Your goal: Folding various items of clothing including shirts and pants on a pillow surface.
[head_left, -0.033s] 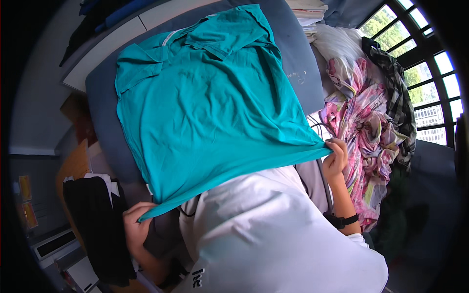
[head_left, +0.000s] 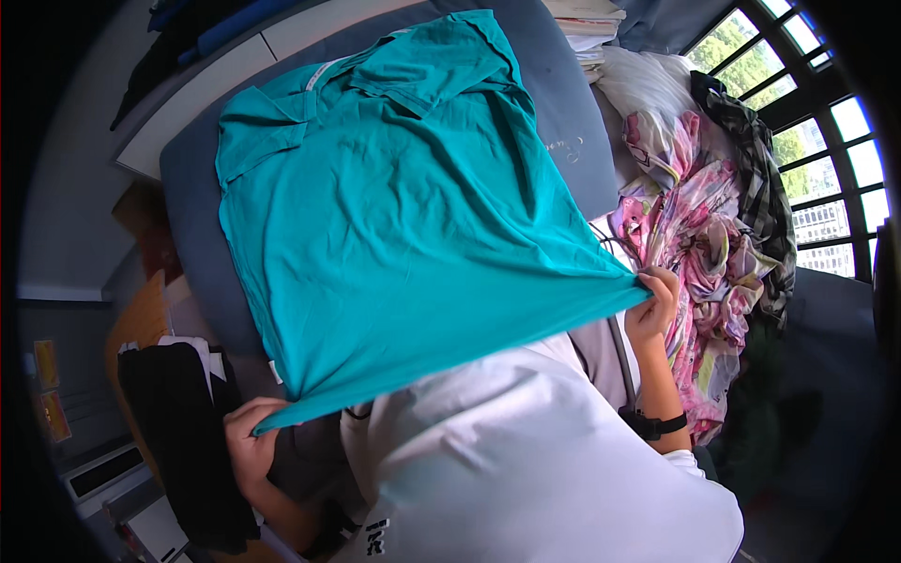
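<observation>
A teal T-shirt (head_left: 404,235) lies spread over a blue-grey padded surface (head_left: 202,272), its sleeves and collar at the far end. The hem is lifted toward me and stretched between both hands. At its near left corner, my left hand (head_left: 251,441) pinches the hem between thumb and fingers. My right hand (head_left: 654,305) grips the opposite corner, fingers curled over the cloth. Soft wrinkles run across the middle of the shirt. A small white tag (head_left: 275,372) shows on its left side edge.
Black folded clothing (head_left: 183,441) hangs over a chair back (head_left: 139,324) by my left hand. To the right lie a pink patterned cloth (head_left: 699,253), a white plastic bag (head_left: 648,83) and a dark plaid cloth (head_left: 751,141), near a barred window (head_left: 812,141). Papers (head_left: 584,23) are stacked at the far right.
My hands have moved slightly apart, the left one to the left and the right one to the right. The hem is pulled tauter between them, and the white side tag has come into sight.
</observation>
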The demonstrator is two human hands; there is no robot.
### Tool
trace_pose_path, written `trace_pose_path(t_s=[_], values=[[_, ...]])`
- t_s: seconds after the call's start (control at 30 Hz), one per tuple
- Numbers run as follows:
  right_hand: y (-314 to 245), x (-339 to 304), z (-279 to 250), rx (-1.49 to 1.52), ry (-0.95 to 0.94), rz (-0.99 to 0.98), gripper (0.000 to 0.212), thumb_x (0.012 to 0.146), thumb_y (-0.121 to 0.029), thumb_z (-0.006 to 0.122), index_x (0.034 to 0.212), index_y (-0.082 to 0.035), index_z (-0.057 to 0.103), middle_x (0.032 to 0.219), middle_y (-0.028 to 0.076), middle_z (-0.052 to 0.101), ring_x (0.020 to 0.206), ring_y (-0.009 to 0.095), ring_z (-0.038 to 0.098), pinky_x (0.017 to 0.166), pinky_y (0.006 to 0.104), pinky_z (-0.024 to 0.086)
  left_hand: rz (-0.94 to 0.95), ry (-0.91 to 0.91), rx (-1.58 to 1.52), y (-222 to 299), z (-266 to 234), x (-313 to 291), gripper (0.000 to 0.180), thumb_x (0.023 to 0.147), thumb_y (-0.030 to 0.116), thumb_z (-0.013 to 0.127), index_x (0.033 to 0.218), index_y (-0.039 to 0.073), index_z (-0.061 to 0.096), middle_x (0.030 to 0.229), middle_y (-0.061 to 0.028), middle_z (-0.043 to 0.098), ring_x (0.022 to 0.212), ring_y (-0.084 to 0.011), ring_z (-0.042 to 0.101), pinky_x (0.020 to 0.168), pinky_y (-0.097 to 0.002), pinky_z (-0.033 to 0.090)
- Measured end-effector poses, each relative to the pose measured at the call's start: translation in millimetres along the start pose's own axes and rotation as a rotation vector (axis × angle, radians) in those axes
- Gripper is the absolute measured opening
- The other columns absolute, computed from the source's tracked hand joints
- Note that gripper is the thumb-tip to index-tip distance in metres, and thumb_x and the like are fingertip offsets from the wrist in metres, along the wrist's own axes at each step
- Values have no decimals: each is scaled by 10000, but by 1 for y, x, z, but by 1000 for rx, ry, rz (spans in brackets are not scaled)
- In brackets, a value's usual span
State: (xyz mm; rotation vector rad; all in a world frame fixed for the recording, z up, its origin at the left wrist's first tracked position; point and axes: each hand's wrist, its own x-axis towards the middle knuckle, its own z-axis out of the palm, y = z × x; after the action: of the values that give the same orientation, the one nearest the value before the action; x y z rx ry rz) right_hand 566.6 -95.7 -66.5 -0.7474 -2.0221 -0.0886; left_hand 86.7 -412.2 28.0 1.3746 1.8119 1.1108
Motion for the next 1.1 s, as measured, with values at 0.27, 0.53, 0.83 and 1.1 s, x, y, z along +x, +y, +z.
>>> trace_pose_path(t_s=[0.27, 0.53, 0.83, 1.1], values=[[1, 74, -47, 74, 293, -120, 299, 863, -24, 710, 1115, -12, 549, 937, 140, 547, 829, 284, 634, 681, 374, 565, 234, -18, 89, 49, -44, -5, 265, 879, 304, 743, 800, 52, 762, 607, -41, 677, 524, -169, 629, 549, -293, 403], [12, 256, 42, 568, -125, 249, 329, 1095, -51, 359, 1421, -82, 386, 1080, 46, 566, 832, 111, 513, 749, 270, 463, -17, 245, -24, 38, -114, 154, 313, 1035, 314, 635, 938, 18, 667, 675, 52, 541, 500, 2, 424, 434, -194, 303], [47, 354, 202, -181, -377, 330, 492, 1037, -393, 551, 1415, -87, 479, 1286, 250, 607, 1119, 481, 620, 929, 522, 512, -188, 555, 468, -40, -110, 323, 587, 1042, 478, 564, 1315, -41, 554, 829, -97, 675, 698, -135, 636, 658, -278, 511], [-50, 228, 129, -65, -797, -231, 785, 791, -446, 800, 1475, -179, 521, 1563, 86, 451, 1460, 274, 412, 1214, 566, 214, -367, 423, -252, -16, -18, 212, 589, 1041, 213, 618, 1500, 20, 303, 995, -119, 684, 778, -127, 629, 596, -284, 546]])
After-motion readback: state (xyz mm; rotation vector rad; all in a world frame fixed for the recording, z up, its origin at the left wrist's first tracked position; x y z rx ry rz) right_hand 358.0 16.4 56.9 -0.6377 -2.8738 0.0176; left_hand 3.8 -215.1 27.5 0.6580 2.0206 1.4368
